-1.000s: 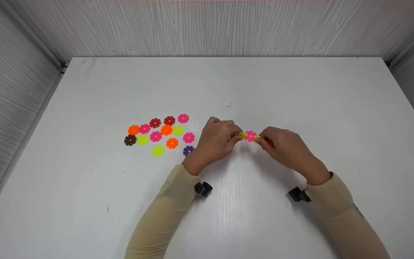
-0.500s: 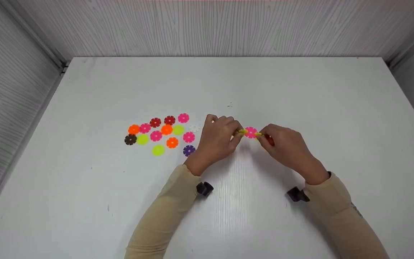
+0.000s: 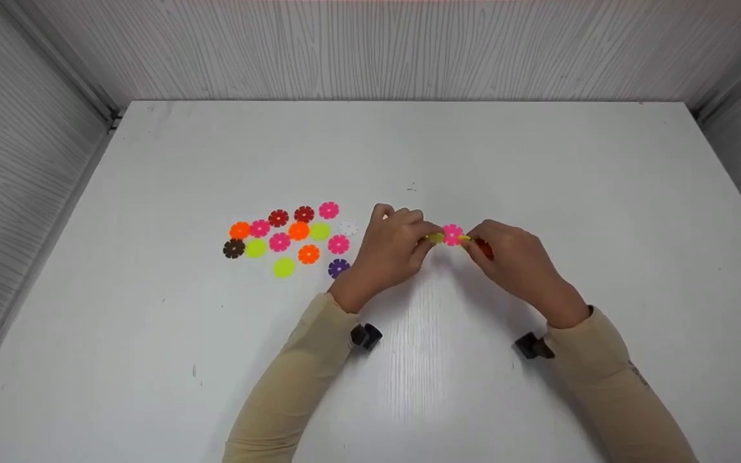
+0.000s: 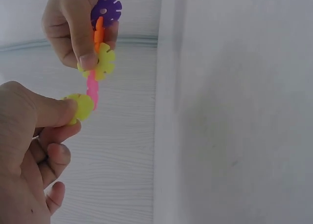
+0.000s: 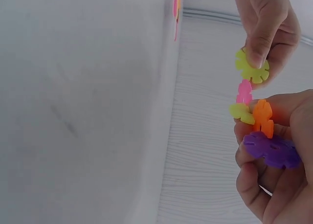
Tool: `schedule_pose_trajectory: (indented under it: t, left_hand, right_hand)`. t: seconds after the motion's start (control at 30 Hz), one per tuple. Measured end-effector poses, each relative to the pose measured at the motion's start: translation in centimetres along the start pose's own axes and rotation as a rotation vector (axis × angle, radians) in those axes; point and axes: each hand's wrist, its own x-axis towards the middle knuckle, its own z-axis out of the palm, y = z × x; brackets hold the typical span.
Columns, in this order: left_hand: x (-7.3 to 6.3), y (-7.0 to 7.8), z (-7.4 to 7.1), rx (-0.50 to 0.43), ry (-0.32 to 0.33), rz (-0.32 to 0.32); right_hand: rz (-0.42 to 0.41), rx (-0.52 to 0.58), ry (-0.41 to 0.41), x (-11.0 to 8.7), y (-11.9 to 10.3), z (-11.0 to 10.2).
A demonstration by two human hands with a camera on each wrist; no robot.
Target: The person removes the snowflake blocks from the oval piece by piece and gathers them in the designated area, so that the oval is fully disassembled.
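Note:
In the head view my left hand (image 3: 388,251) and right hand (image 3: 513,260) meet above the table over a short chain of notched plastic snowflake discs. Between thumb and finger, the left hand pinches a yellow disc (image 4: 85,106) at the edge of a pink disc (image 3: 453,235). The right hand pinches a second yellow disc (image 5: 241,113) on the pink one's other side. Beyond that, an orange disc (image 5: 263,117) and a purple disc (image 5: 275,151) continue the chain, lying against the right hand's fingers. Fingertips hide parts of both yellow discs.
Loose discs lie left of the hands on the white table (image 3: 370,154), among them a brown disc (image 3: 234,248), a white disc (image 3: 348,227) and a dark purple disc (image 3: 338,267) partly behind the left wrist. Wood-grain panels (image 3: 396,51) border the back and sides.
The left yellow disc has turned to show more of its face beside the pink disc. Both hands have shifted only slightly, and the loose discs lie as before.

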Motion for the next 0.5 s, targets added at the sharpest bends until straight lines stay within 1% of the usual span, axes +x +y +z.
schedule_pose_trajectory:
  t: [0.07, 0.17, 0.27, 0.33, 0.5]
  left_hand:
    - [0.1, -0.3, -0.1, -0.042, -0.014, -0.042]
    - [0.1, -0.9, -0.5, -0.117, -0.012, -0.131]
    - [0.1, -1.5, -0.7, -0.190, -0.019, -0.202]
    - [0.1, -1.9, -0.7, -0.224, -0.031, -0.235]
    - [0.1, -2.7, -0.7, -0.269, -0.063, -0.279]
  right_hand:
    - [-0.001, -0.018, -0.004, 0.0, 0.1, 0.1]
    - [0.000, -0.034, -0.002, 0.1, 0.3, 0.1]
    - [0.012, -0.037, -0.005, 0.1, 0.4, 0.0]
    - [0.023, -0.037, -0.011, 0.1, 0.5, 0.0]
    - [0.043, -0.039, -0.032, 0.1, 0.5, -0.2]
